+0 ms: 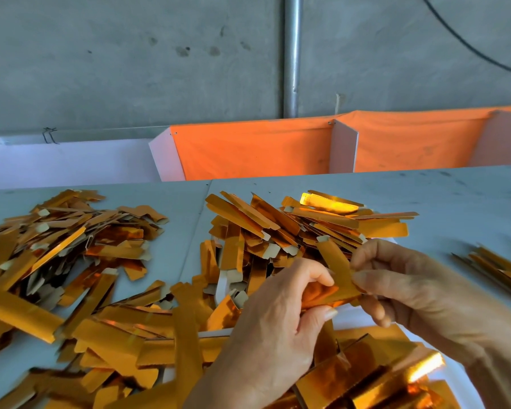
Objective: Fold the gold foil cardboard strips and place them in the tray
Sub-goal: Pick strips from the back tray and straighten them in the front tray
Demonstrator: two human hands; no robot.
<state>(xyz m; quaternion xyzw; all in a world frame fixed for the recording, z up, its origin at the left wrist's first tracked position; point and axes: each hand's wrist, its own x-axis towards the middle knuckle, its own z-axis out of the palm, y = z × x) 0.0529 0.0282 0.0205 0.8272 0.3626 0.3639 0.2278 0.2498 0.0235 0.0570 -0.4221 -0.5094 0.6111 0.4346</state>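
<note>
Far left: loose heap of gold foil strips point(62, 240) on pale table point(455, 196), too many & overlapping to count; grey card backs showing on several. Spilling toward near edge, more strips point(124, 343) lying flat, blurred, no count possible.

Centre: 2nd heap point(278, 228), higher, strips crossed at all angles; one at top glaring bright point(328, 203). Also uncountable.

Behind table: white bin wall point(71, 160) at left, then 2 orange cloth bays point(248, 152) split by white divider point(344, 147). Grey concrete wall behind, 1 metal pipe point(291, 54) running vertical, 1 black cable point(469, 45) top right.

Centre-right, near: 2 hands, both on 1 held strip point(337, 270). Left hand point(275, 320) coming up from bottom edge, back of hand to camera, fingers curled, thumb & fingertips pinching strip's lower left part. Right hand point(416, 290) entering from right, fingers bent, pinching same strip at its right edge. Strip tilted, grey tab end up toward 2nd heap, lower end creased between the two grips. Held above table, over white tray.

Below hands: white tray point(460, 388), rim visible bottom right, holding folded gold pieces point(381, 376); count unclear, blurred & part-hidden by left wrist.

Far right: small stack of strips point(496, 270) lying flat, cut by frame edge, count unclear.
</note>
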